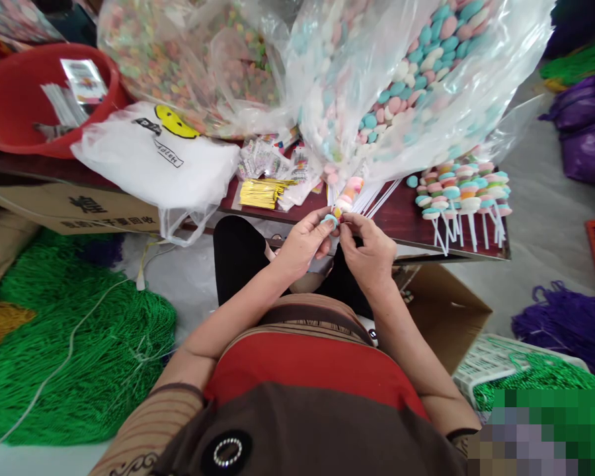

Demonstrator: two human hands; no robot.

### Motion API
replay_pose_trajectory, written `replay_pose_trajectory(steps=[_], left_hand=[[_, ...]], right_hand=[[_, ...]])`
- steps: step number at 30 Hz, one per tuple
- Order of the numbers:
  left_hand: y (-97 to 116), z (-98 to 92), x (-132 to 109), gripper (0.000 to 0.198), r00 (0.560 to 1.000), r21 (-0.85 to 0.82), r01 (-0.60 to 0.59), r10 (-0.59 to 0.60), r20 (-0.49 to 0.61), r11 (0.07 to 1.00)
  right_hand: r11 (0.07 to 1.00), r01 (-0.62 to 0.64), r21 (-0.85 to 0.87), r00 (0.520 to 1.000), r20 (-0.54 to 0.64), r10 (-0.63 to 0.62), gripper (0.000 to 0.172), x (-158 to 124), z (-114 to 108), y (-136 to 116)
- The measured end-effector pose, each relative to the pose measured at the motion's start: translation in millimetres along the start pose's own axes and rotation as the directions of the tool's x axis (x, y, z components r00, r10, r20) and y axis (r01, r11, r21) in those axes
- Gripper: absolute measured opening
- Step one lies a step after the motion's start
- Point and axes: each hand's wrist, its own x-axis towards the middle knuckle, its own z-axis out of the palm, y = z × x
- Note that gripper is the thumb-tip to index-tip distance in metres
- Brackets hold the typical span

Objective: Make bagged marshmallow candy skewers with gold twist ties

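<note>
My left hand (305,239) is closed, with thumb and fingertips pinching a pale blue candy (330,221). Close beside it my right hand (369,248) is closed in a pinch at the same spot, its fingertips partly hiding what they grip. From between the fingers a candy skewer (350,190) of pink, white and orange pieces points away toward the table. White sticks (374,198) lie on the dark red table (401,225) just beyond my hands. To the right, several candy skewers (463,188) are heaped with their white sticks pointing toward me.
Large clear bags of pink, blue and white candies (401,92) and small multicoloured candies (193,73) stand behind. Yellow twist ties (262,193), a white plastic bag (153,165) and a red basin (10,99) are leftward. A cardboard box (441,311) sits below right; green bead strings (79,344) cover the floor left.
</note>
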Motion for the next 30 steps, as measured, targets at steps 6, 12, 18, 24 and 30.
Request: replay_pose_trajectory(steps=[6, 12, 18, 24, 30], left_hand=[[-3.3, -5.3, 1.7, 0.028, 0.998, 0.046, -0.058, 0.058, 0.002, 0.997], [-11.5, -11.7, 4.3, 0.029, 0.988, 0.159, -0.150, 0.151, 0.007, 0.976], [-9.3, -10.7, 3.4, 0.026, 0.985, 0.254, -0.161, 0.173, -0.025, 0.954], [-14.8, -18.8, 7.8, 0.022, 0.963, 0.367, -0.258, 0.269, 0.020, 0.894], [-19.4, -24.5, 12.7, 0.019, 0.925, 0.566, -0.315, 0.379, 0.004, 0.762]], right_hand=[[0.990, -0.103, 0.097, 0.994, 0.058, 0.097, 0.017, -1.8, -0.7, -5.7], [0.986, -0.158, 0.053, 0.984, 0.092, 0.153, 0.013, -1.2, -0.9, -5.9], [0.998, -0.063, -0.008, 0.995, 0.077, 0.064, 0.013, 3.6, -2.6, -8.6], [1.000, 0.012, 0.019, 0.999, 0.030, -0.012, 0.013, 4.3, 0.4, -6.7], [0.996, 0.092, -0.021, 0.993, 0.078, -0.090, 0.014, -1.2, 4.6, -2.0]])
